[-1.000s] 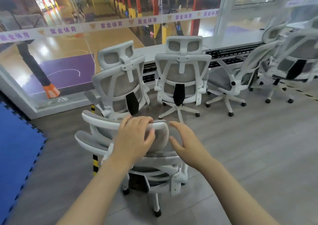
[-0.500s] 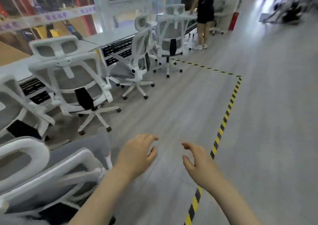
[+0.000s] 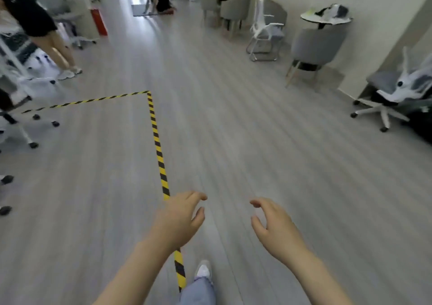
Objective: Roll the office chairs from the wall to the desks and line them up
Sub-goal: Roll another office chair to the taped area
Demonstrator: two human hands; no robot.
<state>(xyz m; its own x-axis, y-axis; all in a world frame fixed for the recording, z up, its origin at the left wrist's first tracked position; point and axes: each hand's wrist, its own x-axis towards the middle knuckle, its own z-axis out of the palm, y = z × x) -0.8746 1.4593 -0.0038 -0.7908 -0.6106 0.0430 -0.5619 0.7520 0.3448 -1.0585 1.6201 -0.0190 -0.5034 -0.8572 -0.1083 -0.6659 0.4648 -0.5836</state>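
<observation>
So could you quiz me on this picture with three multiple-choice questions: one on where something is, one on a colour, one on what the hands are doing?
1. Where does the white office chair on wheels stand?
A. At the right, near the wall
B. Between the two hands
C. On the round table

2. Which colours make up the floor tape?
A. Red and white
B. Yellow and black
C. Blue and green

3. What are the left hand and right hand holding?
A. A chair back
B. A roll of tape
C. Nothing

Answers:
1. A, its wheeled base sits on the floor at the right edge, close to the wall.
2. B, the stripes alternate yellow and black.
3. C, both hands hang over bare floor with loosely curled fingers.
</observation>
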